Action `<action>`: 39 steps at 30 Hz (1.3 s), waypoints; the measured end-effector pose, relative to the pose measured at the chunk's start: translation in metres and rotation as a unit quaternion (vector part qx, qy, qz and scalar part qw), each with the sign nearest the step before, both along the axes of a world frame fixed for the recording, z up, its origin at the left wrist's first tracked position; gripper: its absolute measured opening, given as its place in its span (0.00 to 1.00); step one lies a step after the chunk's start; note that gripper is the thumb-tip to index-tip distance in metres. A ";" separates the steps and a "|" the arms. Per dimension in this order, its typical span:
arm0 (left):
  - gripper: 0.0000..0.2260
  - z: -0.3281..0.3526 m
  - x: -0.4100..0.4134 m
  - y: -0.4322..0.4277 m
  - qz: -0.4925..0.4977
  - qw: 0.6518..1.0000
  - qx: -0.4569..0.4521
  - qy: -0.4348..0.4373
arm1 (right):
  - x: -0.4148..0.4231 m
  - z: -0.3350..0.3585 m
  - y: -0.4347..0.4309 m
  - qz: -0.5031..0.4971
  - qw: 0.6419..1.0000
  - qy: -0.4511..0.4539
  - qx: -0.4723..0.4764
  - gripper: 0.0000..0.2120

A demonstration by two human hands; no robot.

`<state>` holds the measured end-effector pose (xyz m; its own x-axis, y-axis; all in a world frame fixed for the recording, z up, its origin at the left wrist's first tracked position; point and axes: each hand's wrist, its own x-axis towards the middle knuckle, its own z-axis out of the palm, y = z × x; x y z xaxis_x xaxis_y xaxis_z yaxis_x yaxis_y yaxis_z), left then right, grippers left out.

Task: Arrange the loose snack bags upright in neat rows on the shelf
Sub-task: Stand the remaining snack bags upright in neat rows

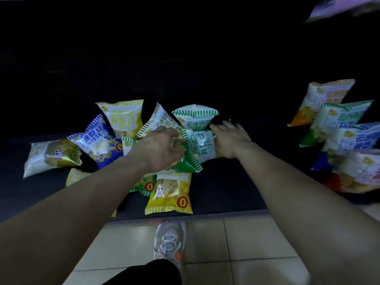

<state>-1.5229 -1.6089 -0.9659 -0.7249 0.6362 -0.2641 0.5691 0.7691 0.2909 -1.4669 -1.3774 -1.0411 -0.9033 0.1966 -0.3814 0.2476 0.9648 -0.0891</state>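
Left hand (pixel 162 147) is gripping the green bag (pixel 203 148) mid-shelf (pixel 226 188) above the loose pile (pixel 125 118), right hand (pixel 230 138) (fingers straight) is touching its right end, more bags (pixel 339 130) leaning far right.

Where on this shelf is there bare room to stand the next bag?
A bare patch of shelf lies between the central pile and the row of bags at right. The pile is crowded, bags overlapping to the front edge.

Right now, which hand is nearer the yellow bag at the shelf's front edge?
Left. The left hand, gripping a green bag, is just beyond the yellow bag; the right hand is farther back and off to its right.
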 end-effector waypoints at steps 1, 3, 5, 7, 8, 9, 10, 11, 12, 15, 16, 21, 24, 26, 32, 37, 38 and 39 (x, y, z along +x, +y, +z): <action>0.29 -0.001 0.001 0.001 0.001 1.000 -0.001 0.003 | -0.001 -0.002 0.000 0.005 0.999 -0.009 0.031 0.42; 0.29 -0.002 0.003 0.002 0.004 1.000 0.003 0.010 | 0.003 -0.003 -0.001 0.007 0.996 -0.016 0.089 0.39; 0.28 -0.001 0.006 0.003 0.004 1.000 0.008 0.013 | 0.009 -0.001 0.000 0.012 0.994 -0.015 0.109 0.39; 0.28 0.000 0.010 0.003 0.001 1.000 0.009 0.010 | 0.017 0.003 0.003 0.012 0.996 -0.024 0.086 0.42; 0.28 0.001 0.011 0.004 -0.002 1.000 0.008 0.009 | 0.023 0.006 0.004 0.001 0.997 -0.036 0.066 0.42; 0.29 0.002 0.013 0.005 -0.007 1.000 0.007 0.008 | 0.030 0.008 0.004 -0.014 0.998 -0.048 0.046 0.42; 0.29 0.003 0.015 0.005 -0.012 1.000 0.006 0.008 | 0.037 0.009 0.005 -0.031 0.998 -0.055 0.030 0.42; 0.29 0.005 0.017 0.006 -0.018 1.000 0.004 0.008 | 0.045 0.011 0.006 -0.047 0.997 -0.055 0.021 0.44; 0.29 0.007 0.020 0.006 -0.022 1.000 0.001 0.008 | 0.053 0.014 0.007 -0.062 0.997 -0.049 0.019 0.46; 0.28 0.016 0.029 0.007 -0.032 0.999 -0.004 0.011 | 0.078 0.036 0.016 -0.070 0.996 -0.021 0.051 0.47; 0.28 0.021 0.032 0.007 -0.034 0.999 -0.005 0.008 | 0.088 0.048 0.020 -0.072 0.996 -0.012 0.053 0.45; 0.33 0.068 0.047 0.016 -0.032 0.999 0.020 -0.014 | 0.137 0.128 0.037 -0.093 0.993 0.053 -0.052 0.38; 0.38 0.108 0.070 0.031 -0.022 0.992 0.100 -0.071 | 0.169 0.175 0.040 -0.119 0.979 0.111 -0.121 0.38; 0.40 0.130 0.093 0.044 -0.034 0.983 0.149 -0.099 | 0.192 0.199 0.038 -0.132 0.965 0.138 -0.179 0.40; 0.39 0.152 0.147 0.081 -0.050 0.972 0.213 -0.088 | 0.236 0.214 0.033 -0.174 0.922 0.194 -0.286 0.37; 0.37 0.135 0.158 0.115 -0.024 0.987 0.158 -0.020 | 0.255 0.199 0.061 -0.158 0.963 0.141 -0.166 0.46; 0.36 0.129 0.157 0.124 -0.022 0.990 0.141 -0.007 | 0.259 0.194 0.071 -0.157 0.971 0.125 -0.126 0.46; 0.36 0.120 0.154 0.134 -0.021 0.992 0.123 0.008 | 0.263 0.189 0.082 -0.161 0.976 0.107 -0.103 0.44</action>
<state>-1.3685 -1.4748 -0.8455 -0.6998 0.7091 -0.0864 0.6046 0.6524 0.4569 -1.2037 -1.2955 -0.8523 -0.8704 0.4225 -0.2528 0.4897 0.7965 -0.3547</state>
